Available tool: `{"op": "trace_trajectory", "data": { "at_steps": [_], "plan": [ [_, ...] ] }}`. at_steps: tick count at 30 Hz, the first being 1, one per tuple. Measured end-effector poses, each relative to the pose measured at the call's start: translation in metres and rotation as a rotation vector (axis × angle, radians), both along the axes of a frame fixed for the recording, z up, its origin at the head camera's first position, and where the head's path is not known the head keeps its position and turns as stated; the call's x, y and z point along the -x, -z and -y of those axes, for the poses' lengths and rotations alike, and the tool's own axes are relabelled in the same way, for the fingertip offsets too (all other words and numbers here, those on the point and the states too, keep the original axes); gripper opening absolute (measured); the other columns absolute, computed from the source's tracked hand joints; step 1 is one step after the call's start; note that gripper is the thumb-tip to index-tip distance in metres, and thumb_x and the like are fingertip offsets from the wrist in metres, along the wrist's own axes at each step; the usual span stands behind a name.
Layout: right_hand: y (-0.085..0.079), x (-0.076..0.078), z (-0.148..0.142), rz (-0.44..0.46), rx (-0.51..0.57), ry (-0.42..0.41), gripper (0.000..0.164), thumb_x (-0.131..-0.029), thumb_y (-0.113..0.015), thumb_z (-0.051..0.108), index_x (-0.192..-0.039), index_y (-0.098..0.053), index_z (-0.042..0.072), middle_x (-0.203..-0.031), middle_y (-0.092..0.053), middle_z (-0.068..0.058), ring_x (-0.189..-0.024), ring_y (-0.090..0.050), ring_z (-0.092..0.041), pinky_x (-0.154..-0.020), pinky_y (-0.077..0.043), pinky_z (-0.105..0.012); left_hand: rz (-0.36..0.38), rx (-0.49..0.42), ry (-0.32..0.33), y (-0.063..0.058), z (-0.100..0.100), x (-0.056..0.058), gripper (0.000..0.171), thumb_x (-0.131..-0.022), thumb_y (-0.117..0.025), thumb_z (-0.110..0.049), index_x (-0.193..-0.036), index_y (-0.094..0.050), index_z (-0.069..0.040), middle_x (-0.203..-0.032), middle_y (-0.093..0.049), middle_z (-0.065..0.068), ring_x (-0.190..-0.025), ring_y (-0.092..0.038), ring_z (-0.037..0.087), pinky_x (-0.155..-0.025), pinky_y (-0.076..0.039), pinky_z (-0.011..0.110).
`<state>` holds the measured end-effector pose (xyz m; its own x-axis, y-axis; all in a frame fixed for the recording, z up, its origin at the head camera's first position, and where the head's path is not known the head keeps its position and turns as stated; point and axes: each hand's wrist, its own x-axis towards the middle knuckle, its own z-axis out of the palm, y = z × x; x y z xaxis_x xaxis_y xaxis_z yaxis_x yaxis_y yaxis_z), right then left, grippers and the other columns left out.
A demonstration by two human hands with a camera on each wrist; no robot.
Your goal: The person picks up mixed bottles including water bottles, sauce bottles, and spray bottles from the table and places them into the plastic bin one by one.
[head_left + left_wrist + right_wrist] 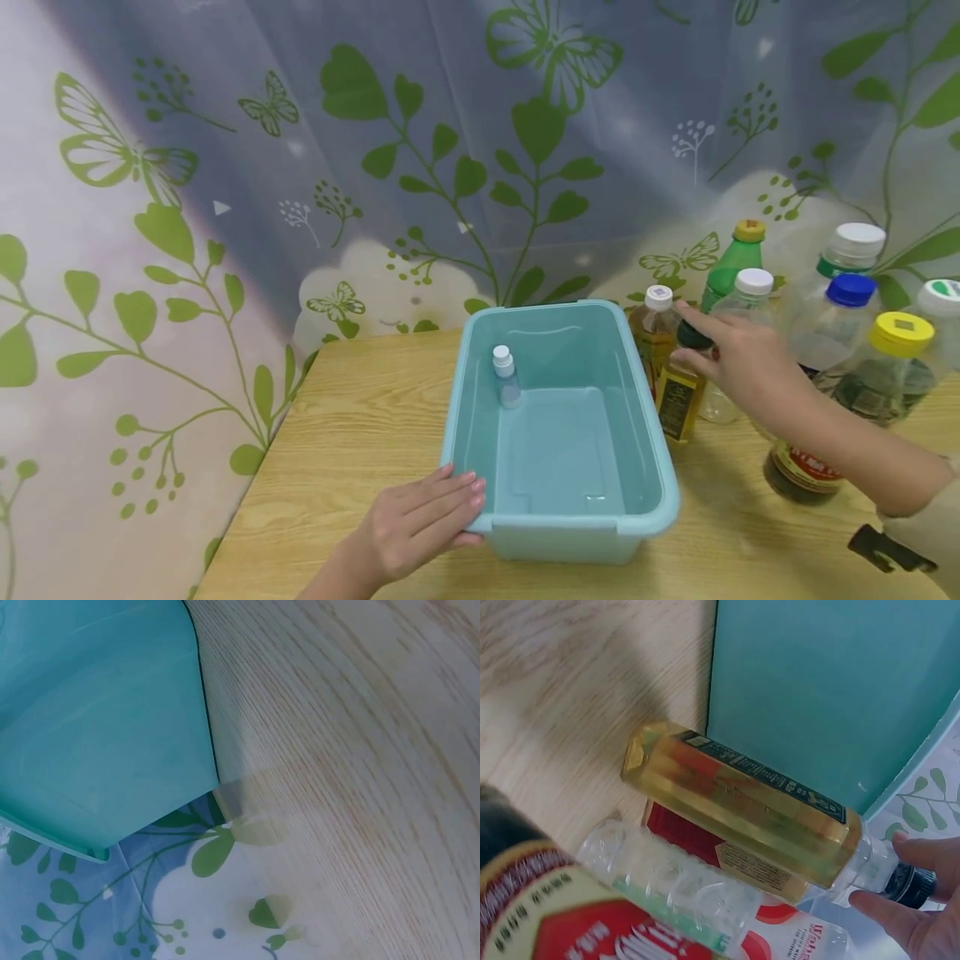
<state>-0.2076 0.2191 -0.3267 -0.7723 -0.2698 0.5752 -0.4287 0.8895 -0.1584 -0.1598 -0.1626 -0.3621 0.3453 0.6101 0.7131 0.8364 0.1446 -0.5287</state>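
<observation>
My right hand (750, 358) reaches to the right of a teal plastic bin (558, 533). In the right wrist view, its thumb and a finger pinch the neck of a square-sided bottle (742, 810) with yellow liquid, a dark label and a black cap. That bottle stands on the table against the bin's right side in the head view. My left hand (420, 525) rests on the bin's near left corner, fingers extended over the rim. Inside the bin, a small clear bottle (507, 379) with a white cap stands at the left wall.
Close by stand a white-capped bottle (654, 333) of amber liquid, a green bottle (735, 262) and a clear white-capped bottle (752, 300). Blue- and yellow-capped bottles and a dark, red-labelled bottle (802, 475) are farther right. A leaf-patterned curtain (420, 125) hangs behind the wooden table (352, 417).
</observation>
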Motion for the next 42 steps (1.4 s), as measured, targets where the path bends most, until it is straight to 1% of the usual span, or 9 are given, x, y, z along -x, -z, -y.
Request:
{"op": "trace_trajectory", "data": {
  "at_steps": [7,14,20,23,26,31,36,38,42],
  "plan": [
    [0.009,0.000,0.002,-0.029,0.065,-0.024,0.060,-0.079,-0.075,0.015,-0.133,-0.053,0.003,-0.082,-0.065,-0.014,-0.056,-0.050,-0.014,-0.045,-0.042,-0.025,0.012,-0.006,-0.007,0.002,0.002,0.000,0.030,-0.089,-0.066,-0.022,-0.098,-0.070,0.007,-0.086,-0.073,0.016,-0.079,-0.072,0.022,-0.071,-0.061,0.033],
    [0.010,0.001,0.001,-0.051,0.079,-0.082,0.058,-0.078,-0.075,0.009,-0.132,-0.053,0.001,-0.084,-0.067,-0.014,-0.056,-0.050,-0.012,-0.045,-0.042,-0.024,0.029,-0.002,-0.006,0.003,0.002,0.000,0.030,-0.088,-0.067,-0.022,-0.098,-0.070,0.007,-0.087,-0.073,0.016,-0.079,-0.072,0.022,-0.072,-0.061,0.034],
    [0.004,0.004,0.001,-0.111,0.067,-0.169,0.061,-0.071,-0.077,-0.001,-0.127,-0.055,-0.004,-0.089,-0.069,-0.020,-0.062,-0.061,-0.023,-0.049,-0.051,-0.033,0.015,0.016,-0.010,0.001,0.003,0.000,0.030,-0.089,-0.066,-0.022,-0.100,-0.069,0.006,-0.088,-0.073,0.015,-0.081,-0.072,0.021,-0.073,-0.061,0.034],
    [-0.003,0.006,0.000,-0.124,0.077,-0.203,0.062,-0.069,-0.078,-0.005,-0.126,-0.055,-0.006,-0.092,-0.069,-0.022,-0.064,-0.063,-0.026,-0.051,-0.054,-0.036,0.002,0.015,-0.009,0.001,0.003,0.001,0.031,-0.090,-0.065,-0.022,-0.101,-0.069,0.006,-0.088,-0.073,0.015,-0.081,-0.072,0.021,-0.072,-0.061,0.033],
    [-0.011,0.005,-0.001,-0.093,0.089,-0.210,0.059,-0.070,-0.077,-0.006,-0.125,-0.056,-0.007,-0.096,-0.069,-0.024,-0.062,-0.063,-0.024,-0.050,-0.054,-0.032,-0.013,0.014,-0.009,0.000,0.002,0.002,0.032,-0.090,-0.064,-0.023,-0.101,-0.069,0.007,-0.087,-0.073,0.015,-0.081,-0.072,0.021,-0.072,-0.061,0.033],
    [-0.030,-0.001,0.000,0.056,0.101,-0.178,0.056,-0.078,-0.073,0.000,-0.130,-0.053,-0.003,-0.100,-0.068,-0.024,-0.058,-0.061,-0.015,-0.042,-0.040,-0.021,-0.022,0.012,-0.011,0.002,0.002,0.002,0.032,-0.090,-0.064,-0.023,-0.101,-0.069,0.007,-0.087,-0.073,0.014,-0.081,-0.072,0.021,-0.072,-0.061,0.033],
    [-0.050,-0.005,0.002,0.136,0.102,-0.168,0.057,-0.083,-0.070,0.004,-0.136,-0.049,0.003,-0.108,-0.066,-0.026,-0.041,-0.045,-0.007,-0.036,-0.033,-0.021,-0.018,0.007,-0.015,0.003,0.002,0.001,0.032,-0.091,-0.064,-0.023,-0.102,-0.069,0.007,-0.087,-0.073,0.015,-0.082,-0.071,0.021,-0.073,-0.061,0.033],
    [-0.057,-0.006,0.002,0.142,0.095,-0.165,0.057,-0.084,-0.070,0.005,-0.137,-0.048,0.005,-0.106,-0.067,-0.024,-0.036,-0.030,-0.004,-0.034,-0.033,-0.021,-0.024,0.006,-0.015,0.003,0.002,0.000,0.032,-0.091,-0.063,-0.023,-0.101,-0.069,0.007,-0.087,-0.073,0.015,-0.082,-0.071,0.021,-0.072,-0.061,0.033],
    [-0.071,-0.007,0.002,0.146,0.056,-0.130,0.057,-0.085,-0.069,0.009,-0.138,-0.048,0.006,-0.100,-0.069,-0.022,-0.036,-0.023,-0.006,-0.031,-0.027,-0.020,-0.041,0.009,-0.004,0.001,0.001,0.000,0.032,-0.091,-0.063,-0.023,-0.100,-0.069,0.007,-0.087,-0.073,0.015,-0.082,-0.071,0.021,-0.072,-0.061,0.033]
  ]
}}
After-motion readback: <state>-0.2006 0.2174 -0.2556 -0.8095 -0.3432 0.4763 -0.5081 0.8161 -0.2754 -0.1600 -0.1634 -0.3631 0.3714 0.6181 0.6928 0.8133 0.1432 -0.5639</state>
